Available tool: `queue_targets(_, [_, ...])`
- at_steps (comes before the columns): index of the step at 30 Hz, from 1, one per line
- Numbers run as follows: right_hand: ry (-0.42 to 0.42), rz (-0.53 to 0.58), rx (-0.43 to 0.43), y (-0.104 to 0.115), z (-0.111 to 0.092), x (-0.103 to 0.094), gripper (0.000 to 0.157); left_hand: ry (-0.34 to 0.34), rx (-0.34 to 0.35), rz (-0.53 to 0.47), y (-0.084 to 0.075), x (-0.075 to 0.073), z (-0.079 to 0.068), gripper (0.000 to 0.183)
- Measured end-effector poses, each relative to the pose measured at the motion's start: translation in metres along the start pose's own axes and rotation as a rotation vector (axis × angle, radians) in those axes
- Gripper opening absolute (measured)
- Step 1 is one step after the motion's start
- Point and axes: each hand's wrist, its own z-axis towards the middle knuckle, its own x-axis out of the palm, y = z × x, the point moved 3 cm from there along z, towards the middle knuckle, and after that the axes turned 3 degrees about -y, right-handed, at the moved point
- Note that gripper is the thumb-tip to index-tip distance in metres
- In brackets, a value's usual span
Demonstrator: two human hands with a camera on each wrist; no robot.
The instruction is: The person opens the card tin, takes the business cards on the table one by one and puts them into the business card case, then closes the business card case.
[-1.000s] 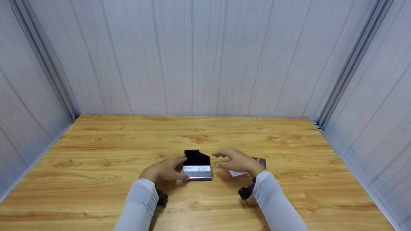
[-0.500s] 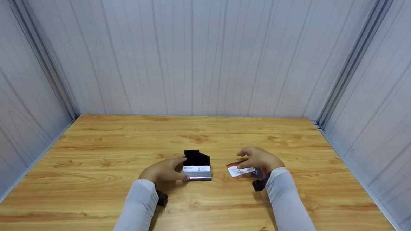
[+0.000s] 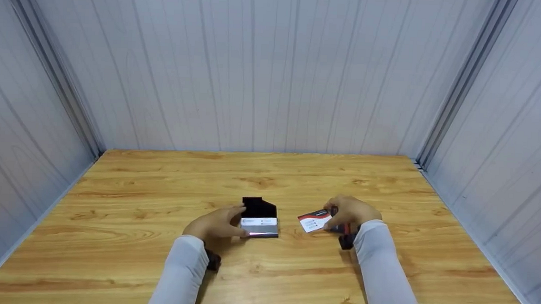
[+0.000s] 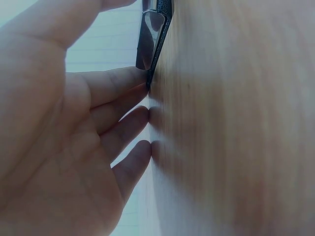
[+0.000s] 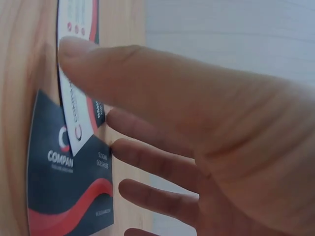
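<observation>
You're resting a spread left hand (image 3: 214, 222) against the case (image 3: 263, 228) on the table (image 3: 263, 286), your right hand (image 3: 351, 210) spanning the white card (image 3: 313, 223) overlapping the dark card (image 5: 71, 182), whether pinching I can't tell.

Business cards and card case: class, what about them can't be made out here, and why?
Head view: the print on the card in the card case is too small; any cards beneath it are hidden.
Head view: the right hand hides much of the lower business card.
Right wrist view: the upper business card is cut off by the top edge, its print partly thumb-covered.
Left wrist view: the top edge cuts off the case.
</observation>
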Motion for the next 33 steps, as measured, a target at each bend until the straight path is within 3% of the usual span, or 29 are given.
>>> queue_targets(11, [-0.027, -0.069, -0.057, -0.0058, 0.0027, 0.0018, 0.048, 0.003, -0.016, -0.021, -0.0015, 0.001, -0.0001, 0.084])
queue_targets(20, [-0.05, -0.056, -0.029, -0.0067, 0.0026, 0.0013, 0.045, -0.002, -0.009, -0.022, -0.0016, 0.0016, 0.0012, 0.085])
queue_targets(28, [-0.022, 0.09, -0.008, -0.0073, 0.0033, 0.0022, 0.05, 0.001, -0.005, -0.021, -0.0016, 0.0013, 0.0007, 0.084])
queue_targets(33, [-0.005, 0.092, -0.035, -0.0086, 0.0047, 0.0019, 0.048, 0.005, 0.005, -0.018, -0.0016, 0.0006, 0.0003, 0.084])
